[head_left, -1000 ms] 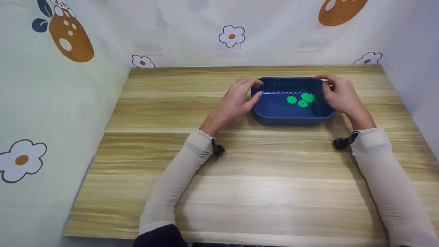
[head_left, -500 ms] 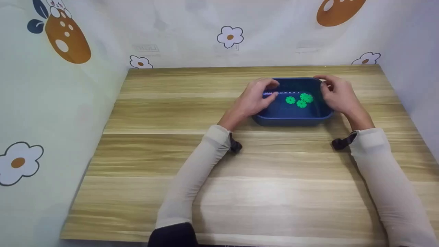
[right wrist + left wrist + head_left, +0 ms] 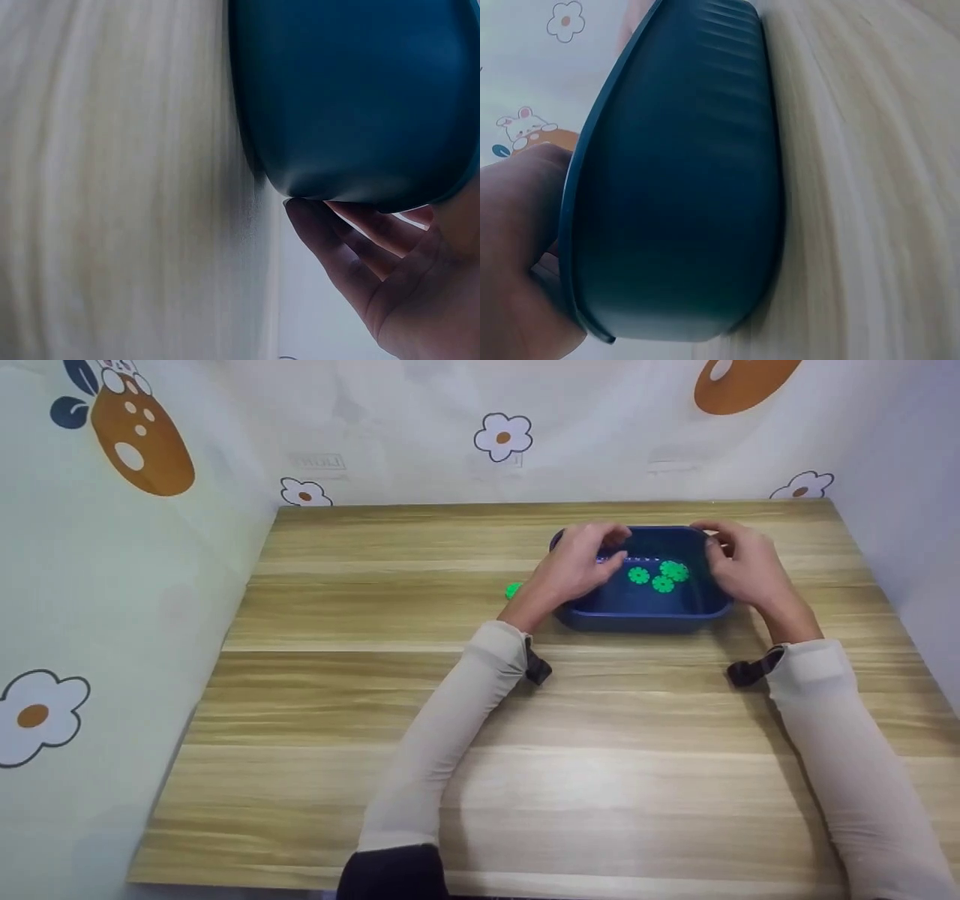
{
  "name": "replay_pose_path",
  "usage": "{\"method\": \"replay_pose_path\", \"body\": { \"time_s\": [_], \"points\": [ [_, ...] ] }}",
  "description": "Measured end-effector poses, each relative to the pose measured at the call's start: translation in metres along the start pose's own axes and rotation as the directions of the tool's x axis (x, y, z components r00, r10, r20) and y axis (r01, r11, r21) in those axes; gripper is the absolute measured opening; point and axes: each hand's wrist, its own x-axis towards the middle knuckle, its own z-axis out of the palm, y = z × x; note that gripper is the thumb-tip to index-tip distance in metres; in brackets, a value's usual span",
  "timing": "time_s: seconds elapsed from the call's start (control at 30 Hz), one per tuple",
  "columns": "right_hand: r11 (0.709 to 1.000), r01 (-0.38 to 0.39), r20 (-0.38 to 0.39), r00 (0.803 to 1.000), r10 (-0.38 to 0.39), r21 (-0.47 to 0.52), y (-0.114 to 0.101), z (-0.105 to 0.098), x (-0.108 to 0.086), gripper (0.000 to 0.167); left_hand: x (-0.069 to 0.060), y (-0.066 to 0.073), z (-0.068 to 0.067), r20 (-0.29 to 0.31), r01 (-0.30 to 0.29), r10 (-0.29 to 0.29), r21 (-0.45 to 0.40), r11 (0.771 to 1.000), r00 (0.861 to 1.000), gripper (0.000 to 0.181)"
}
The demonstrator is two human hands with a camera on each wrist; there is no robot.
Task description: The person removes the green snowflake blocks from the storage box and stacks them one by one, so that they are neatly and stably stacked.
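Observation:
A dark blue rectangular basin [image 3: 641, 622] stands on the wooden table toward the back. Inside it, toward the right, lie several green flower-shaped discs [image 3: 638, 575]. My right hand [image 3: 750, 570] grips the basin's right end, thumb inside and fingers behind the rim; the right wrist view shows the fingers [image 3: 352, 240] against its outer wall. Over the basin's left part is my left hand [image 3: 577, 562], thumb and fingers bent with a gap between them and nothing seen there. Another green disc [image 3: 513, 590] lies on the table beside my left wrist, partly hidden.
The wooden table [image 3: 360, 697] extends left of and in front of the basin. Behind it rises a pale wall covering [image 3: 405, 435] with printed flowers; similar covering closes off the left side. A plain pale wall [image 3: 900, 472] borders the right.
My left hand has moved right, from the basin's left rim to over its inside. The green disc by the left wrist has come into view. My right hand stays at the right end.

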Motion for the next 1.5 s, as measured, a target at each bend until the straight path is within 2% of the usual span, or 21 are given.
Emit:
{"method": "replay_pose_path", "body": {
  "time_s": [0.2,0.47,0.83,0.93,1.07,1.2,1.33,1.43,1.5],
  "points": [
    [1.000,0.007,-0.006,1.000,-0.007,0.005,0.000,0.001,0.000,0.042,0.010,0.003,0.004,0.034,0.011,-0.010,-0.029,1.000,0.999,0.037],
    [1.000,-0.004,-0.006,1.000,0.005,0.016,0.000,0.002,0.000,0.042,0.020,0.002,0.013,0.107,0.028,-0.027,-0.006,1.000,0.994,0.038],
    [1.000,-0.010,0.022,1.000,0.010,0.021,-0.001,0.003,0.001,0.043,0.032,0.001,0.025,0.200,0.075,-0.084,0.052,0.996,0.976,0.040],
    [1.000,-0.007,0.021,1.000,0.006,0.022,0.000,0.002,0.001,0.043,0.035,0.002,0.027,0.219,0.071,-0.086,0.075,0.995,0.972,0.040],
    [1.000,-0.008,0.022,1.000,0.007,0.024,0.000,0.002,0.001,0.043,0.040,-0.002,0.034,0.246,0.041,-0.066,0.108,0.993,0.967,0.041],
    [1.000,-0.007,0.018,1.000,0.007,0.023,0.001,0.002,0.000,0.042,0.040,-0.002,0.037,0.291,0.001,-0.043,0.143,0.990,0.956,0.042],
    [1.000,-0.002,0.007,1.000,0.002,0.017,0.000,0.002,0.000,0.042,0.037,0.000,0.034,0.329,-0.077,0.006,0.204,0.976,0.944,0.043],
    [1.000,0.001,0.003,1.000,-0.001,0.017,0.000,0.002,0.000,0.043,0.036,0.000,0.034,0.331,-0.110,0.030,0.227,0.968,0.943,0.041],
    [1.000,0.000,0.004,1.000,0.000,0.017,0.000,0.002,0.000,0.043,0.035,-0.001,0.034,0.324,-0.110,0.034,0.222,0.969,0.945,0.039]
  ]
}}
